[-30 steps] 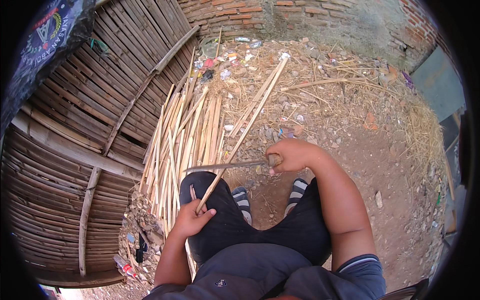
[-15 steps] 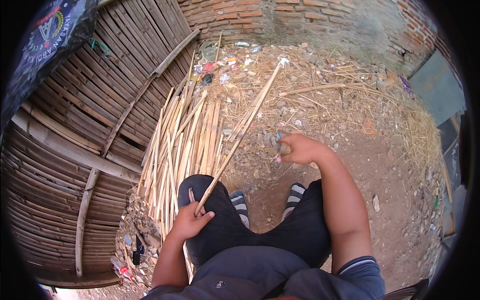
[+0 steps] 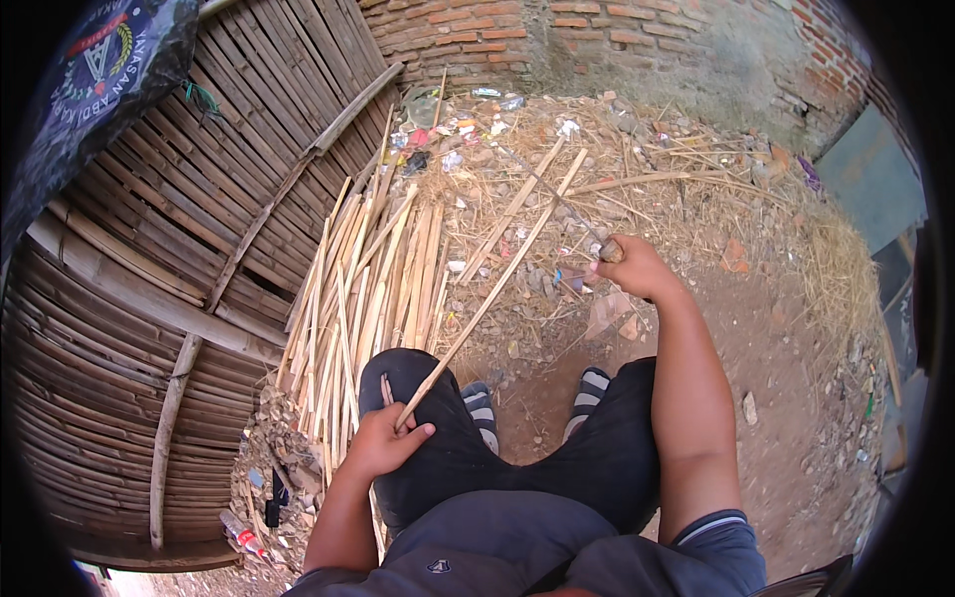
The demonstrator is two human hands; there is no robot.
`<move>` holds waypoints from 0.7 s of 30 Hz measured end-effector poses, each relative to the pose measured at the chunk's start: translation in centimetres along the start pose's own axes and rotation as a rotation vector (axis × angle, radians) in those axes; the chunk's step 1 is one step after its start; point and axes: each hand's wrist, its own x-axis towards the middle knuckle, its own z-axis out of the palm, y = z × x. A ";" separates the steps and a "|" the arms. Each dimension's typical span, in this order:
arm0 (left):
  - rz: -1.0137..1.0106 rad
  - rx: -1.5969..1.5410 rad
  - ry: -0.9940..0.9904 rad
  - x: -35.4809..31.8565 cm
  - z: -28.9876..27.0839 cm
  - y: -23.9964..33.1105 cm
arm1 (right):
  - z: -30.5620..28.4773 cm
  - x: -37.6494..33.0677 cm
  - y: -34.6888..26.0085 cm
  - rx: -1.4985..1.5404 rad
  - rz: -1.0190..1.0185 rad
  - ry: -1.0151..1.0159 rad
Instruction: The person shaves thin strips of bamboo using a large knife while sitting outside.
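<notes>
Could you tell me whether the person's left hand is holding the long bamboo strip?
Yes, the left hand grips the near end of the bamboo strip, which runs up and away over the knee.

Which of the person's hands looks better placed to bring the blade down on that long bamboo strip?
Probably the right hand: it grips the dark-bladed knife raised beside the long pale bamboo strip; the left hand holds the strip's near end.

Bamboo strips (image 3: 373,289) left of knees (image 3: 418,398)

Brick wall (image 3: 637,40), bamboo fence (image 3: 199,229), dirt ground (image 3: 796,378).
</notes>
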 end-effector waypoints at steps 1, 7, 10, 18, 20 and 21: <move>0.000 0.008 0.002 -0.1 0.0 0.0 | 0.0 -0.2 -0.4 -0.003 0.015 -0.025; 0.022 -0.012 0.015 -0.1 0.1 0.0 | 3.9 -1.6 -3.1 -0.243 -0.254 -0.403; 0.051 -0.012 0.021 -0.2 0.1 -0.3 | 6.2 -2.9 -5.5 -0.322 -0.421 -0.528; 0.010 -0.054 0.034 -0.4 0.1 -0.1 | 1.8 -0.1 -1.2 -0.118 -0.259 -0.218; 0.023 -0.029 0.015 -0.1 0.1 -0.2 | 0.8 0.0 -0.4 0.030 -0.113 0.003; 0.031 -0.019 0.013 0.0 0.2 -0.2 | 0.4 0.1 -0.1 0.066 -0.027 -0.026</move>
